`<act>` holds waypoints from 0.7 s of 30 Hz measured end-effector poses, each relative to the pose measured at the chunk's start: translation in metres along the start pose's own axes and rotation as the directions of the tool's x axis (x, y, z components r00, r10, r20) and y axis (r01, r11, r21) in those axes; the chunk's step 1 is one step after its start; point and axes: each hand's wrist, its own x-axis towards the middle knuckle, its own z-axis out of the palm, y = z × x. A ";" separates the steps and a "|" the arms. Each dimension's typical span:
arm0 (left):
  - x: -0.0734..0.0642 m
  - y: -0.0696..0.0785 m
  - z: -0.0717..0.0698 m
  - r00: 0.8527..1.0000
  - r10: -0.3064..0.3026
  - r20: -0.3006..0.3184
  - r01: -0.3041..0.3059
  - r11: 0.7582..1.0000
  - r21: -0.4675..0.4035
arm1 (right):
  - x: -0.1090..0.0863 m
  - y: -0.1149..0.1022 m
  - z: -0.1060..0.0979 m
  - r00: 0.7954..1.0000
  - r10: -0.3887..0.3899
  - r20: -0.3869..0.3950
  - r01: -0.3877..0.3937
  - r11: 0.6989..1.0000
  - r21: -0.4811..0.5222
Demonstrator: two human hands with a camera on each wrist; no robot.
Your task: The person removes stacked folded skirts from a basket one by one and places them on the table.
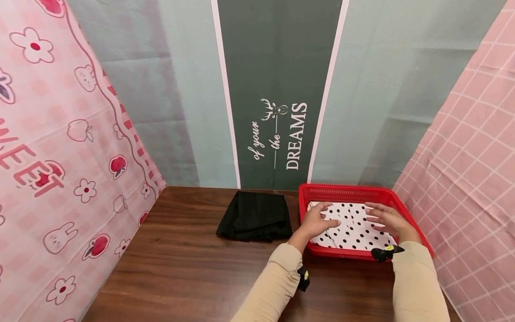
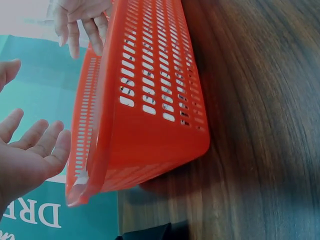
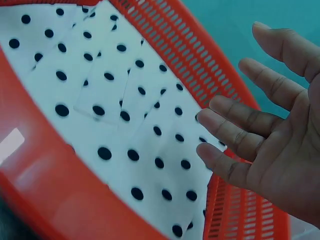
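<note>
Item: white polka-dot cloth (image 1: 349,226), black dots, apparently folded, since straight layer edges show across its face. Location: inside the red plastic basket (image 1: 344,193), lying flat and covering most of its floor.

Item: the basket itself, with slotted walls, upright at the far right corner of the bench (image 1: 173,273), its long sides running along the bench's far edge.

Item: black folded cloth (image 1: 257,217), laid flat near the bench's far edge, just beside the basket's left end and outside it.

Item: left hand (image 1: 315,222), above the left end of the polka-dot cloth. Fingers spread and slightly bent, thumb apart; nothing held.

Item: right hand (image 1: 390,221), above the right end of the same cloth, palm turned inward. Fingers spread; nothing held. Contact with the cloth cannot be settled for either hand, though neither grips it.

Step in hand, as judged: handling of the polka-dot cloth at the basket, both hands free of it. A single moment does not tell placing from picking up.

Next move, as judged: if the cloth is to be lifted, both hands need to come down and pinch its opposite ends together, keeping the folds aligned. If it is to be left there, they need to rise clear of the rim, and the black cloth is the remaining piece outside.
</note>
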 end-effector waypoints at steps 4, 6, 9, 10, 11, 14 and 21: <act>0.005 -0.005 0.007 1.000 -0.006 0.019 0.006 1.000 -0.002 | 0.000 0.007 -0.006 1.000 0.030 -0.001 -0.030 1.000 -0.001; 0.006 -0.008 0.010 1.000 -0.015 0.012 0.015 1.000 0.000 | 0.000 0.011 -0.009 0.999 0.044 -0.017 -0.044 0.999 -0.015; 0.008 -0.012 0.012 1.000 -0.028 -0.005 0.028 1.000 0.011 | 0.000 0.016 -0.012 0.997 0.059 -0.059 -0.062 0.997 -0.049; 0.009 -0.013 0.013 0.999 -0.034 -0.011 0.034 0.999 0.017 | 0.000 0.017 -0.014 0.996 0.062 -0.070 -0.067 0.996 -0.060; 0.009 -0.014 0.013 0.999 -0.042 -0.015 0.043 0.999 0.022 | 0.000 0.019 -0.015 0.994 0.070 -0.083 -0.076 0.995 -0.069; 0.009 -0.017 0.014 0.996 -0.081 -0.028 0.081 0.996 0.032 | -0.002 0.025 -0.017 0.991 0.089 -0.095 -0.097 0.992 -0.079; 0.009 -0.020 0.021 0.984 -0.167 -0.057 0.168 0.986 0.016 | -0.010 0.034 -0.023 0.977 0.197 -0.082 -0.201 0.979 -0.042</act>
